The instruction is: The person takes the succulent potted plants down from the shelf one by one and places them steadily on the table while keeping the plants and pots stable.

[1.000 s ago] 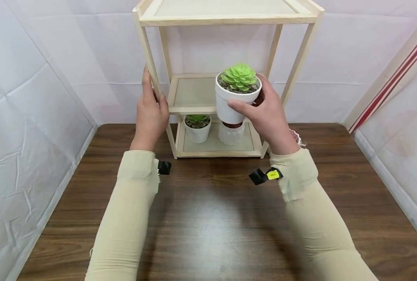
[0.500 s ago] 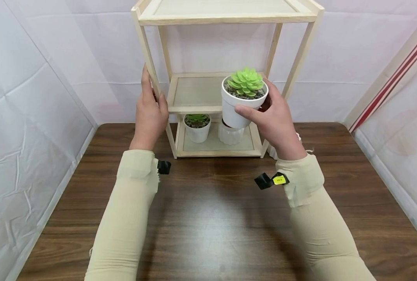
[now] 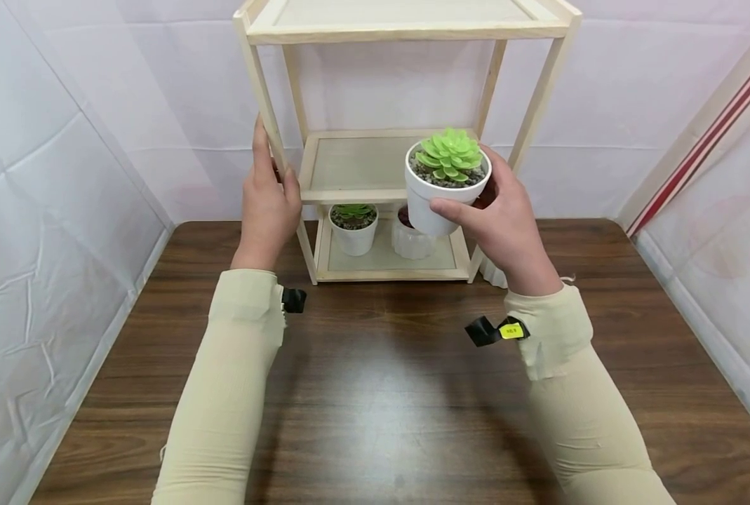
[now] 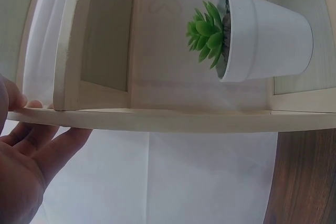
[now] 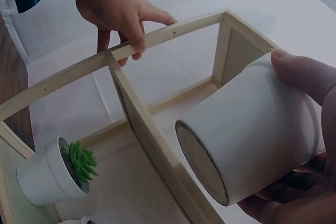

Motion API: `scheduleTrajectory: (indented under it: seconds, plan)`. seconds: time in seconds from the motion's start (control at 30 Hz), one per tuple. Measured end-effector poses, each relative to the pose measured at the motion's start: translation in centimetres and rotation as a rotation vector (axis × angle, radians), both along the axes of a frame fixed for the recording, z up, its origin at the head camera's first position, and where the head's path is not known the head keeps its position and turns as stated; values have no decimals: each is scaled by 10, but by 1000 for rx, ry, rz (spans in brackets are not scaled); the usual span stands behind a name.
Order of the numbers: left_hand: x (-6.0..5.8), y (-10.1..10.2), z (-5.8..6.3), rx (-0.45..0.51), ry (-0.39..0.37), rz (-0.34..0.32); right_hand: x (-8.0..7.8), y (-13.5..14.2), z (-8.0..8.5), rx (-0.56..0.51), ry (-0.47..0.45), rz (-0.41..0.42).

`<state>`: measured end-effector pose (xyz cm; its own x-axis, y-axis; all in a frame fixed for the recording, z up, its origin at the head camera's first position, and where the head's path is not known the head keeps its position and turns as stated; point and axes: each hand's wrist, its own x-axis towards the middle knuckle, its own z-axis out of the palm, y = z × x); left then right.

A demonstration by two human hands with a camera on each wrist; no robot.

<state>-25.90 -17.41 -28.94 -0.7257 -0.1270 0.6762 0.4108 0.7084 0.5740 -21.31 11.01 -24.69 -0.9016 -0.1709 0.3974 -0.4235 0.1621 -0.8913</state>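
Observation:
My right hand (image 3: 507, 217) grips a white pot (image 3: 434, 214) with a bright green succulent (image 3: 450, 154) in front of the shelf's right half, its thumb on the near side. In the right wrist view the pot's underside (image 5: 202, 161) shows, held off the shelf. My left hand (image 3: 267, 200) holds the front left post (image 4: 184, 120) of the pale wooden shelf rack, thumb on one side and fingers on the other. On the bottom tier stands another white pot (image 3: 354, 240) with a darker green succulent, and beside it a ribbed white pot (image 3: 411, 244), partly hidden.
The rack's middle tier (image 3: 356, 165) lies behind the held pot, and its top tier (image 3: 406, 14) above. Behind my right wrist, a white ribbed object (image 3: 493, 273) is mostly hidden by the rack. The brown wooden table (image 3: 375, 393) stretches in front; white cloth walls (image 3: 65, 175) surround it.
My right hand has carried the succulent pot toward me, right and slightly down, away from the middle tier. The left hand keeps its hold on the post.

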Motion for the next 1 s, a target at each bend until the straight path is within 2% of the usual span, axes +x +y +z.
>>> scheduleTrajectory:
  seconds: [0.2, 0.53, 1.0]
  plan:
    - [0, 0, -1, -5, -6, 6, 4, 4, -2, 5, -2, 12]
    - [-1, -1, 0, -10, -3, 10, 8, 8, -4, 33, -4, -16]
    - [1, -3, 2, -4, -18, 13, 12, 17, -10, -10, -26, -14]
